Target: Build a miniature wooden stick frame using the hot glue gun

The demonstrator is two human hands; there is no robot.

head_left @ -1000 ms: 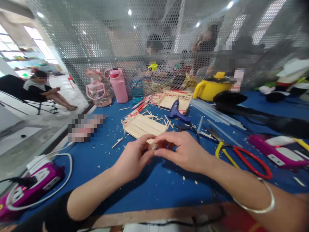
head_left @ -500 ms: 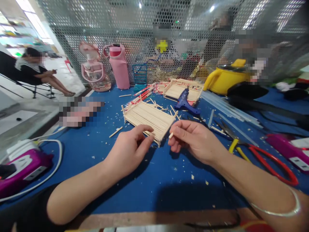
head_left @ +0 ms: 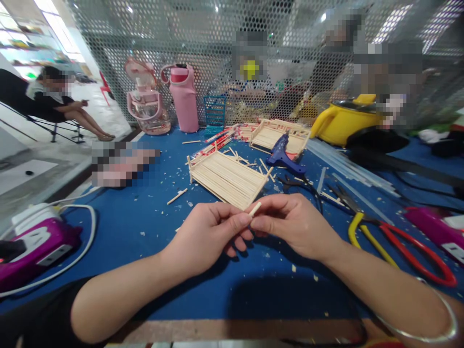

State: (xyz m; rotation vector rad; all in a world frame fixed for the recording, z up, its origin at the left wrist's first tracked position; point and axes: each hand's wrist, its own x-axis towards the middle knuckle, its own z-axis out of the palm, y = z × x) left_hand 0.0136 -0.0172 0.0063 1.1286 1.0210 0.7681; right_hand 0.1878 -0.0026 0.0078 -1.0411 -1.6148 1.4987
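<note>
Hands are closing together again: left hand [head_left: 206, 237] and right hand [head_left: 295, 224] both pinching the stick [head_left: 254, 209], just off the frame [head_left: 228, 179], mid-desk [head_left: 152, 227].

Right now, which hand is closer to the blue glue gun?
Right. The right hand sits just below the blue glue gun; the left hand is farther off, down-left.

Both bare forearms extend forward and converge at centre. Left hand [head_left: 206, 237] is palm-inward, fingers curled, thumb and forefinger tips pressed against those of the right hand [head_left: 293, 224]. Right hand is knuckles-up, fingers bent, pinching closed at the meeting point. The right wrist carries a thin silver metal bangle [head_left: 431, 328].
</note>
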